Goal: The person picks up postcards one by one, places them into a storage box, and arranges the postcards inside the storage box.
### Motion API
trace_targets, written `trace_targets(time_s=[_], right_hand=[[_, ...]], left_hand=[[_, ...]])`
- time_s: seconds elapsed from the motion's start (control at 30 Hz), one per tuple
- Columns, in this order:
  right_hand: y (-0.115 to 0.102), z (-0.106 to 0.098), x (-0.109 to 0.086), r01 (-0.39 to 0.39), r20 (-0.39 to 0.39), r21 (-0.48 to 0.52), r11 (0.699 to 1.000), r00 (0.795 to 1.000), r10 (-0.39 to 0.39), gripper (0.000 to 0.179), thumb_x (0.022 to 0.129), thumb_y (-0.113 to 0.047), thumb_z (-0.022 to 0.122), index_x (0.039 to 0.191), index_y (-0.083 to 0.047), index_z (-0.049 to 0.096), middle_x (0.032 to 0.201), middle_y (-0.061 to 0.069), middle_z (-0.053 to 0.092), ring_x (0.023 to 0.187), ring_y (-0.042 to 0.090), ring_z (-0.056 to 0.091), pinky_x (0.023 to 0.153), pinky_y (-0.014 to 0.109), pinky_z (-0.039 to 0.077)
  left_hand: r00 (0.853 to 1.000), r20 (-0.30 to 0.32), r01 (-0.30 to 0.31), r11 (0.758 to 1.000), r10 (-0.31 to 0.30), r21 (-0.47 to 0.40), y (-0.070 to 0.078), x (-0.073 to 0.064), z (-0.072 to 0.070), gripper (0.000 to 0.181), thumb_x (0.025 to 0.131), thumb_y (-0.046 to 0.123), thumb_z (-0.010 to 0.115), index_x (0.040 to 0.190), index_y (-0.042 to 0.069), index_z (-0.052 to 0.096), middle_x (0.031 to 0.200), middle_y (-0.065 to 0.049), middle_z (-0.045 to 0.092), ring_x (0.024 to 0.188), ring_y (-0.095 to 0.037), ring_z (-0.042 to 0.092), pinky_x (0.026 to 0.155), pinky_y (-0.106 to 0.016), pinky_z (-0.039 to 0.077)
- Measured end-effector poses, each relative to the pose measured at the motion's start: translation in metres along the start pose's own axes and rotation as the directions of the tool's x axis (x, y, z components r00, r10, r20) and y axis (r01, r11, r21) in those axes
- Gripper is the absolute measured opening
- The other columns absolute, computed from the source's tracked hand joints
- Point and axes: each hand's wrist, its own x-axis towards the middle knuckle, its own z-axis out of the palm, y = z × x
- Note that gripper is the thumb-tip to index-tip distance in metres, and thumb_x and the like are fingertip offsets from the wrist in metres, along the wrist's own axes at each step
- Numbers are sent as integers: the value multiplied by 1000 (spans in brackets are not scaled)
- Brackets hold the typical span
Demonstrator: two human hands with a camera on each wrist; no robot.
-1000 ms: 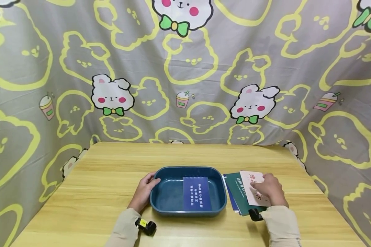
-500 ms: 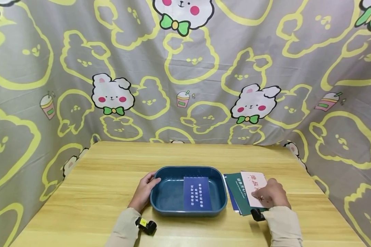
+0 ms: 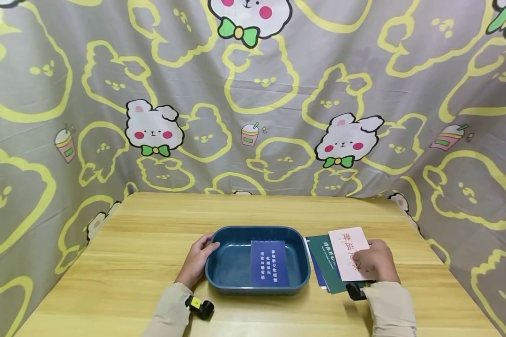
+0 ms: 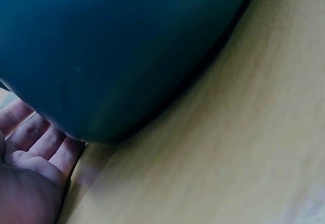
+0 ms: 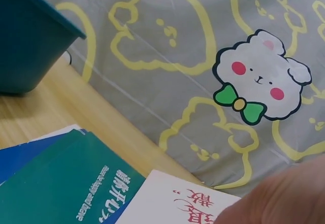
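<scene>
A dark teal rectangular tub (image 3: 232,267) stands on the table, with a blue card (image 3: 270,264) bearing white writing inside its right half. My left hand (image 3: 195,260) holds the tub's left end, thumb over the rim and fingers along the outer wall, as the left wrist view (image 4: 35,158) also shows. To the right of the tub, my right hand (image 3: 381,258) pinches a pale pink card (image 3: 346,248) with red characters by its right side, thumb on top. The pink card overlaps a fanned pile: a green card (image 3: 328,267) with white writing and blue cards (image 5: 15,160) beneath.
The wooden table (image 3: 152,220) reaches back to a grey curtain (image 3: 194,84) with yellow outlines and white cartoon heads, which also hangs at both sides. A black wrist camera (image 3: 200,307) sits on the left sleeve, another (image 3: 356,291) on the right.
My right hand has slid to the pink card's right edge and now pinches it. The card has turned slightly and its far edge has risen. The left hand and tub stay put.
</scene>
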Motion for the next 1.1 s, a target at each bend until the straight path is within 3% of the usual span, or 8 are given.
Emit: trace_targets(time_s=[0.27, 0.7, 0.9, 1.1], right_hand=[[-5, 1, 1, -15, -3, -8, 1000, 1000, 15, 45, 81, -2, 64, 120, 17, 50, 94, 27, 56, 73, 30, 58, 58, 34, 49], [-13, 2, -1, 31, -91, 14, 999, 995, -29, 29, 83, -3, 53, 108, 13, 54, 86, 22, 55, 72, 29, 54, 55, 33, 44], [-16, 3, -2, 40, -90, -11, 999, 995, -40, 26, 84, -4, 50, 103, 13, 52, 82, 21, 53, 67, 28, 55, 54, 32, 45], [-23, 8, -7, 31, -67, 2, 1000, 997, -30, 30, 86, -6, 50, 109, 13, 52, 86, 23, 55, 71, 30, 56, 55, 32, 45]], left_hand=[[1000, -3, 1, 1000, -1, -11, 0, 0, -1, 35, 97, 10, 56, 129, -4, 54, 121, -18, 59, 110, -26, 56, 88, -26, 47], [1000, -6, -2, 1000, 2, -14, 1, 3, -1, 37, 97, 12, 58, 129, -4, 54, 119, -16, 59, 108, -25, 56, 88, -26, 46], [1000, 3, -8, 1000, 8, -24, 1, 2, 0, 35, 97, 11, 57, 128, -6, 54, 119, -18, 59, 106, -24, 56, 85, -24, 47], [1000, 6, -15, 999, 15, -28, 1, 0, 2, 36, 97, 11, 57, 128, -7, 54, 118, -19, 59, 104, -24, 57, 85, -25, 47]])
